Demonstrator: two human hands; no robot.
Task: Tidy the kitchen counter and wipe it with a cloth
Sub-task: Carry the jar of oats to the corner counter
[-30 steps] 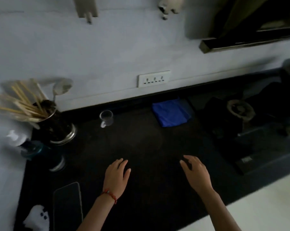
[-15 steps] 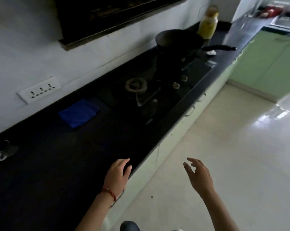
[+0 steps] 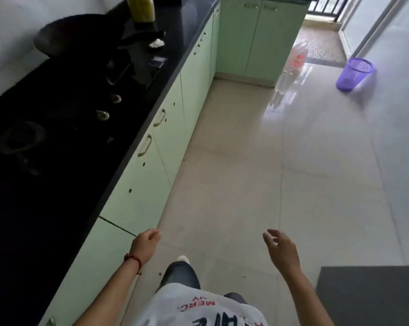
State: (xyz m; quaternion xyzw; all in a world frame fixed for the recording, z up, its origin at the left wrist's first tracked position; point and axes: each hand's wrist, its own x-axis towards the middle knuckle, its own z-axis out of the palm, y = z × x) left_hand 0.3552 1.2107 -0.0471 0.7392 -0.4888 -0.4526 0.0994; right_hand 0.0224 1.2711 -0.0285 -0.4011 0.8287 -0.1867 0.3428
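Observation:
The black kitchen counter point(image 3: 57, 208) runs along the left, above pale green cabinets point(image 3: 137, 184). A dark wok point(image 3: 65, 36) sits on the stove point(image 3: 65, 114), with a yellow bottle point(image 3: 141, 8) and a crumpled white scrap point(image 3: 156, 43) farther along. My left hand point(image 3: 144, 243), with a red string at the wrist, hangs in front of the cabinet, fingers loosely curled and holding nothing. My right hand point(image 3: 281, 250) floats over the floor, fingers spread, empty. The blue cloth is out of view.
A purple mesh bin point(image 3: 354, 74) stands on the tiled floor at the right. A plastic bag and bottles point(image 3: 292, 64) sit near the far cabinets. A dark grey mat point(image 3: 368, 295) lies at the lower right. My legs and white shirt fill the bottom.
The view has swung right, from the counter with the blue cloth, glass and utensil holder to the stove and floor. Both hands left the counter and now hang over the floor.

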